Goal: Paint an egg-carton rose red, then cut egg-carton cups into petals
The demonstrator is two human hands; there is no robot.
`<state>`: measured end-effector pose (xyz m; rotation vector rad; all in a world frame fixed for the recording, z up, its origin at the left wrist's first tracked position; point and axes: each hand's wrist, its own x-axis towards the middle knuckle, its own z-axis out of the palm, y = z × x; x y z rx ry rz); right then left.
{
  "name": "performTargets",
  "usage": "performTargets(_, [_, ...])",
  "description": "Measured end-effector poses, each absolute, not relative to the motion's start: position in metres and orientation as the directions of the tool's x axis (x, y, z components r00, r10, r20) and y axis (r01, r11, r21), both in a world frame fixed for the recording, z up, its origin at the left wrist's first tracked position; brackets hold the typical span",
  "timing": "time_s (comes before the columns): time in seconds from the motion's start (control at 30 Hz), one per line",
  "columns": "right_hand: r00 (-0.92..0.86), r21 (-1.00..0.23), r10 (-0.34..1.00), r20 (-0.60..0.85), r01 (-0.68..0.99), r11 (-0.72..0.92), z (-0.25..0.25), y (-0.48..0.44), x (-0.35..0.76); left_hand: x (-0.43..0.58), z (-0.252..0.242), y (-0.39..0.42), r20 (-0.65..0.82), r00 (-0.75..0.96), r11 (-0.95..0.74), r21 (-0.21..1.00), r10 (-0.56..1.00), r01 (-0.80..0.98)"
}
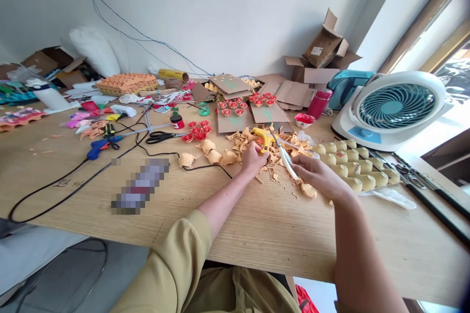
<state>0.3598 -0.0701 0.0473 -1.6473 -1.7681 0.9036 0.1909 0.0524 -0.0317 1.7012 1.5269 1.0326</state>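
Note:
My left hand [253, 160] is closed around the lower part of a yellow glue gun [261, 136], above a heap of peach-coloured paper-pulp scraps [238, 142]. In my right hand [317, 175] is a white-handled tool [288, 162] with a narrow grey blade, its tip close beside the glue gun; whether it is a knife or scissors I cannot make out. A peach pulp cup [307, 190] lies below my right fingers. Left of my left hand, several more pulp cups [213, 154] stand in a loose row.
Red paper-pulp flowers [196, 130] sit near black scissors [161, 137] and a red paint jar [176, 121]. Cardboard pieces [235, 120] stand behind. On the right are an egg-tray piece [345, 164], a fan [392, 107] and black rods [429, 205]. A blue glue gun [98, 148] trails its cord leftward.

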Motion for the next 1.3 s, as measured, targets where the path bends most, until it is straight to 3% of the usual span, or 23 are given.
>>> performTargets(0.2, [-0.041,-0.841,0.999,-0.004,0.541,0.018,0.031,-0.056,0.341,0.191,-0.029,0.047,0.182,0.057,-0.185,0.843,0.982,0.505])
performTargets(0.33, [0.067,-0.757,0.996,0.055,0.653,-0.002,0.020,-0.047,0.335,0.190,-0.023,0.045,0.215,0.078,-0.226,0.853,0.974,0.471])
performTargets(0.67, [0.113,-0.730,0.989,0.100,0.684,-0.004,0.018,-0.050,0.340,0.198,-0.031,0.049,0.215,0.081,-0.221,0.780,0.973,0.585])
performTargets(0.83, [0.059,-0.876,0.996,0.069,0.482,0.032,0.013,-0.049,0.338,0.181,-0.028,0.040,0.324,0.184,-0.366,0.701,0.928,0.612])
performTargets(0.97, [0.073,-0.963,0.989,0.126,0.249,0.105,0.012,-0.049,0.334,0.131,-0.020,0.033,0.482,0.317,-0.562,0.540,0.817,0.627])
performTargets(1.1, [0.132,-0.969,0.974,0.183,0.189,0.157,0.014,-0.050,0.328,0.057,-0.011,0.036,0.522,0.195,-0.464,0.454,0.831,0.761])
performTargets(1.3, [0.179,-0.938,0.953,0.244,0.294,0.185,0.008,-0.051,0.320,-0.023,-0.012,0.048,0.434,-0.065,-0.097,0.341,0.899,0.935])
